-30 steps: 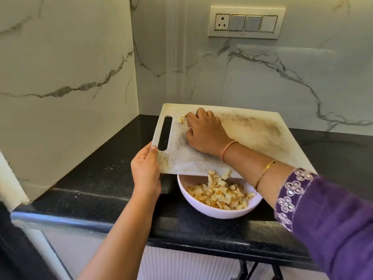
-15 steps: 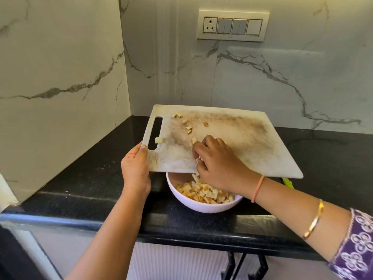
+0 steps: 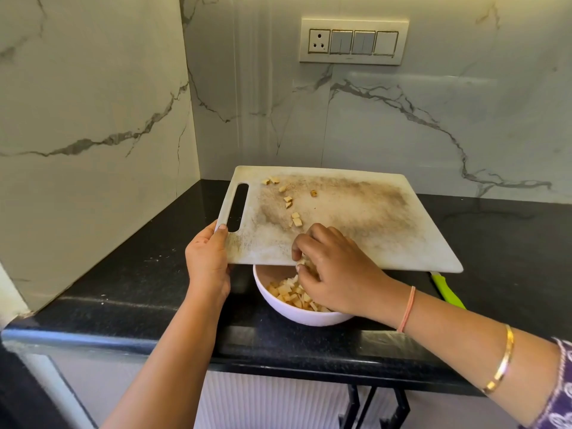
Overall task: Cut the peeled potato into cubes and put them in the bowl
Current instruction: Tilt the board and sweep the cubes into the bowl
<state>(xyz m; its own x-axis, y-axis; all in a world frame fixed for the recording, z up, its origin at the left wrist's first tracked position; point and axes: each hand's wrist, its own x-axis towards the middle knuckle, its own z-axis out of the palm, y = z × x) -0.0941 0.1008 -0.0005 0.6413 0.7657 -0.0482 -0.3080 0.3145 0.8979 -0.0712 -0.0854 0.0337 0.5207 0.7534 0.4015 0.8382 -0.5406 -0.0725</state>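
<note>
1. Left hand (image 3: 207, 261) is gripping cutting board (image 3: 356, 218) at its 8 o'clock corner, thumb on top by the slot.
2. Potato cubes (image 3: 288, 295): most are sitting in bowl (image 3: 288, 314) under the board's 6 o'clock edge. Several are lying toward its 11 o'clock.
3. Right hand (image 3: 334, 274) is curling its fingers round a few cubes at that 6 o'clock edge.
4. Green knife handle (image 3: 448, 295) is sticking out at the board's 4 o'clock.

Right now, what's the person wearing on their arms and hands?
The left hand and its forearm are bare, with nothing worn that shows. Behind the right hand sits a thin pink wrist band, then a slim gold bangle further up the forearm. A purple sleeve with white embroidered trim shows at the frame's lower right edge.
</note>
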